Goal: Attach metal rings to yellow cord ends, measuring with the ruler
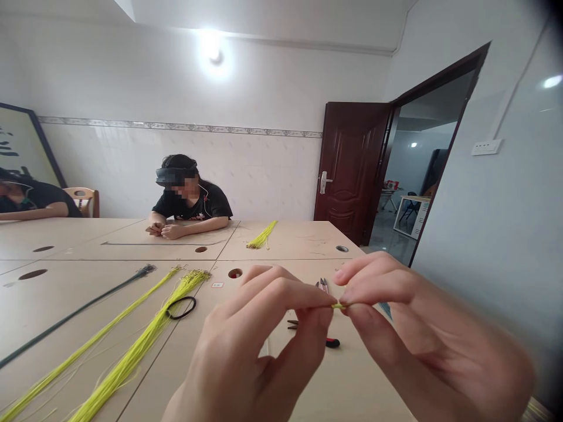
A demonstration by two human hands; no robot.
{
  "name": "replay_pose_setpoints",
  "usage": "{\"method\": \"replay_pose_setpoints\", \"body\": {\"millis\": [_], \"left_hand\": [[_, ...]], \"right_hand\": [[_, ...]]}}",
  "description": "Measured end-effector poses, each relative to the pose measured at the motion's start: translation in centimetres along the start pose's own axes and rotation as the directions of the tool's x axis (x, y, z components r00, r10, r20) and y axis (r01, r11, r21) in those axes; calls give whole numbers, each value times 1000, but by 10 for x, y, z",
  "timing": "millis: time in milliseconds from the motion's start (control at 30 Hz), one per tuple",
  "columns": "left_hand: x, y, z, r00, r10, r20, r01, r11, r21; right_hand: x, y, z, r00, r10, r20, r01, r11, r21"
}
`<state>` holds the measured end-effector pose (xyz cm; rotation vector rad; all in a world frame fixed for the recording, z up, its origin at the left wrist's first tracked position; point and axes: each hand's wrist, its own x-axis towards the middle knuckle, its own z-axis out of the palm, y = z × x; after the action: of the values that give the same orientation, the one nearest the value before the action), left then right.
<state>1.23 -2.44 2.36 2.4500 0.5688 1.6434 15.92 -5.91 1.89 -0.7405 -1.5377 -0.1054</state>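
Observation:
My left hand (259,334) and my right hand (409,328) meet above the table, and their fingertips pinch a short piece of yellow wire (338,305) from both sides. Most of that piece is hidden by my fingers. Below my hands lies a pair of pliers or cutters with red and black handles (332,342), partly covered by my left hand. To the left of my hands, two long bundles of yellow wire (141,346) stretch across the beige table (281,243), with a black rubber band (181,307) beside one.
A long dark bundle (74,310) lies left of the yellow ones, and a small yellow bundle (263,235) lies farther off. A seated person (191,199) rests both hands on the far side. Another person's arm (35,208) shows at the left. An open door (352,170) stands at the back right.

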Motion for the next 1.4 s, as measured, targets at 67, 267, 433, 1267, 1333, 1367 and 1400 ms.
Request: {"method": "replay_pose_setpoints", "body": {"millis": [67,267,433,1267,1333,1367,1400], "left_hand": [[0,0,0,1000,5,6,-5,1000,-9],[2,0,0,1000,27,0,-27,1000,-9],[1,1,-1,999,31,-13,-31,1000,4],[1,1,0,999,41,-22,-41,999,-10],[2,0,0,999,40,-26,-40,999,-3],[2,0,0,999,38,-27,-38,999,5],[2,0,-1,999,38,-29,-38,999,15]], "right_hand": [[0,0,0,1000,0,4,0,1000,-9],[-1,-1,0,1000,-9,10,9,1000,-12],[-3,1,-1,1000,-12,29,12,1000,-5],[-2,-2,2,1000,-23,-4,23,997,-72],[-1,-3,2,1000,-20,-3,20,997,-72],[-1,-2,2,1000,-23,1,23,997,-72],[-1,-2,1,1000,-30,6,31,997,-72]]}}
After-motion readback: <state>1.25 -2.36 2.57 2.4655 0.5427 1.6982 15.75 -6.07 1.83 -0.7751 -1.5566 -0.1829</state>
